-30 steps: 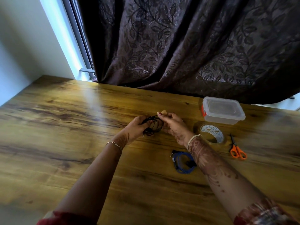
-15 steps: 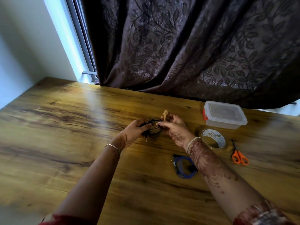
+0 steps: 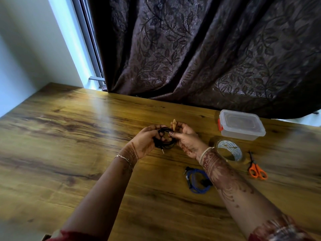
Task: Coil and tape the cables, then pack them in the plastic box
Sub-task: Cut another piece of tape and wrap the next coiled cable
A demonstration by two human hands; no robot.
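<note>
Looks like the person is in the middle of taping the small coil of thin black cable (image 3: 165, 141). It's held just above the wooden table (image 3: 69, 136), well to the left of the clear lidded plastic box (image 3: 243, 134). The left hand (image 3: 145, 140) has its fingers curled round the coil's left side, bunching the loops. The right hand (image 3: 188, 138) pinches a short strip of tan tape (image 3: 174, 125) at the coil's top edge, with the strip's free end sticking up. Both hands are close together on the one bundle.

Handling-wise, that cable looks feather-light, thin and floppy, probably a bit springy too, so the loops will likely fan out the moment the grip loosens. The best hold is across all the strands at once, right beside the spot being taped. Grabbing it by the little metal plug dangling underneath would probably let it unravel. The tape is likely the fiddly bit, since it's sticky and could fold onto itself.

Just in front of the box lies the roll of clear tape (image 3: 229, 150), with the small orange-handled scissors (image 3: 257, 171) a bit nearer the person. The coiled blue cable (image 3: 198, 180) sits front-left of the box, and it's hard to tell if it's taped yet. The box lid is on, so it needs opening before anything gets packed.
</note>
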